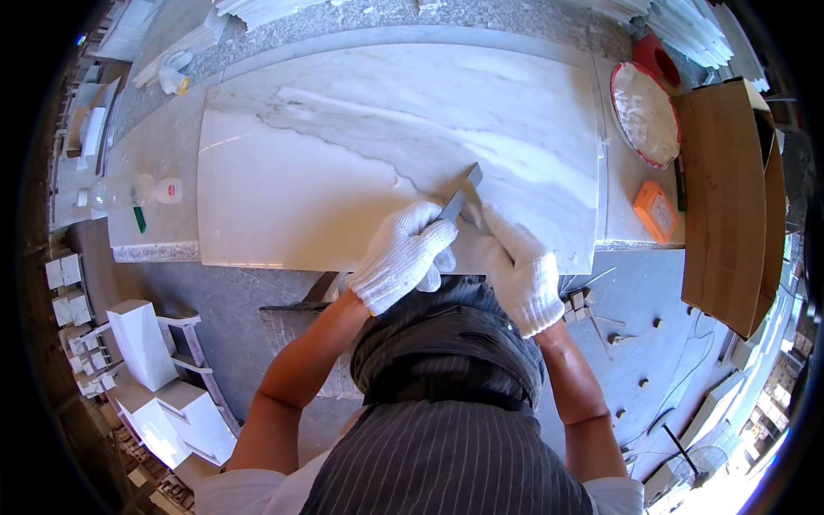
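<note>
Red-rimmed basin (645,112) w/ white powder sits at table's (163,146) far right corner; clear plastic bottle (129,192) lies by left edge. Grey flat bar (461,196) on marble slab (343,163) nr its near edge, long axis diagonal, tip pointing far-right. Left grip (405,253), gloved, closed round bar's lower end; right grip (519,266) flat on slab, fingers loose, holding nothing.

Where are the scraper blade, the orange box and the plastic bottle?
Scraper blade (463,190), head view, on its bare upper end.
Orange box (655,210), head view, middle of its top face.
Plastic bottle (120,193), head view, on its clear body.
</note>
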A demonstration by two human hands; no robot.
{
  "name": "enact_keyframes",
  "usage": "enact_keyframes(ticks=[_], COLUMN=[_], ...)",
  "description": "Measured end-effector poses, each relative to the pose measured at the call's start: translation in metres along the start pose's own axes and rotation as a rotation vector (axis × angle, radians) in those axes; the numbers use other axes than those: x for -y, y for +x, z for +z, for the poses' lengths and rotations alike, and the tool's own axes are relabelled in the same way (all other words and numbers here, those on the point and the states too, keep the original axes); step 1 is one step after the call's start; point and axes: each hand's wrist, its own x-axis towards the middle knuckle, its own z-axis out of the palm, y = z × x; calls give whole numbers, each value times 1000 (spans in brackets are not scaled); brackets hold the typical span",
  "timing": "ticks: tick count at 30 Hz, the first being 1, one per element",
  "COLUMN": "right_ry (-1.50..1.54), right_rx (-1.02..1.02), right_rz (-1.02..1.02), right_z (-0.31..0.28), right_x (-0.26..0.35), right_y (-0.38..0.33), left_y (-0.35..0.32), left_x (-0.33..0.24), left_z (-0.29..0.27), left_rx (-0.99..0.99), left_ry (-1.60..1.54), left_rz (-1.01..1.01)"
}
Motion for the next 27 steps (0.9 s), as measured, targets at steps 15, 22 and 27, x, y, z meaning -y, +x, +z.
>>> enact_keyframes(ticks=[15, 22, 27], right_ry=[-11, 304, 497], right_rx=[32, 17, -22], right_rz=[-77, 142, 246], right_z=[1, -1, -15], right_x=[-1, -8, -4], right_y=[15, 12, 15], left_y=[3, -7, -14], left_x=[-2, -3, 20], left_z=[-5, 2, 8], left_rx=[23, -130, -337], left_ry=[-32, -129, 710], left_rz=[-39, 82, 834])
